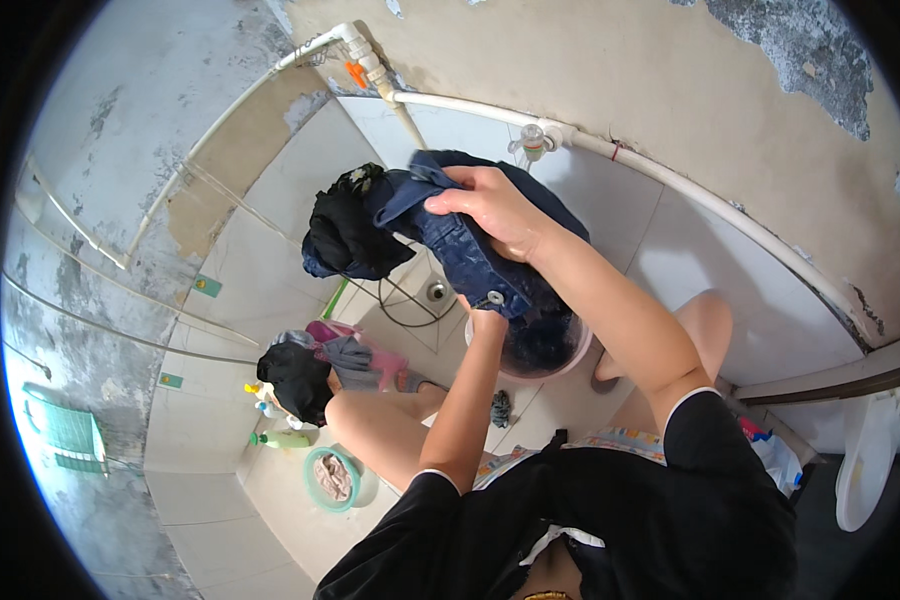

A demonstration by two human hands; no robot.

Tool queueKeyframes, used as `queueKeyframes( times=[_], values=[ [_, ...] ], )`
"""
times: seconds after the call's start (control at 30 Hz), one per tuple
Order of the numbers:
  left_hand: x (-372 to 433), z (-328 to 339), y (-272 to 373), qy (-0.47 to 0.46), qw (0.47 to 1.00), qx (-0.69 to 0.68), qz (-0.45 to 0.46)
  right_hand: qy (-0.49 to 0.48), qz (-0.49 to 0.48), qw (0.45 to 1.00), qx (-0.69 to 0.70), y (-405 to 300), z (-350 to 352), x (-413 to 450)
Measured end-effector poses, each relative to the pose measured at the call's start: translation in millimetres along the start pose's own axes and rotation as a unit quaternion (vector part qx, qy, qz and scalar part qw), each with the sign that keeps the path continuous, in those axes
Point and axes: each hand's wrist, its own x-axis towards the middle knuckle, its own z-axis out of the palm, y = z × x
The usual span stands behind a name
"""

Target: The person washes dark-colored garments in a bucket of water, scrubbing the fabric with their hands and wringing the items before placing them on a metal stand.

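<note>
Wet dark blue jeans point(461, 244) hang in front of me, their waistband and metal button lifted above a pink-rimmed basin point(510, 377). My right hand point(487, 206) pinches the denim near the top, thumb and fingers on opposite sides of it. Lower down, my left hand point(484, 311) is at the waistband beside the button, its fingers mostly hidden under the cloth. Dark water or wet cloth point(544, 345) shows inside the basin. Left of the jeans, a black garment point(352, 225) lies heaped on a thin metal stand point(390, 304).
Floor drain point(436, 290) beyond the basin; tap point(532, 142) on the wall pipe. At left, piled clothes point(352, 360), a green bottle point(285, 439) and a teal basin point(306, 480) holding pale cloth. A small dark cloth point(500, 409) lies on the tiles near my feet.
</note>
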Motion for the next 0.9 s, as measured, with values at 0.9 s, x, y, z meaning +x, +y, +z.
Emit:
queueKeyframes(
  times=[0.9],
  values=[
    [-16.9,147.8,124.4,-0.047,0.931,-0.229,-0.280,0.360,-0.069,0.776,-0.513,221.1,-98.1,-101.3]
  ],
)
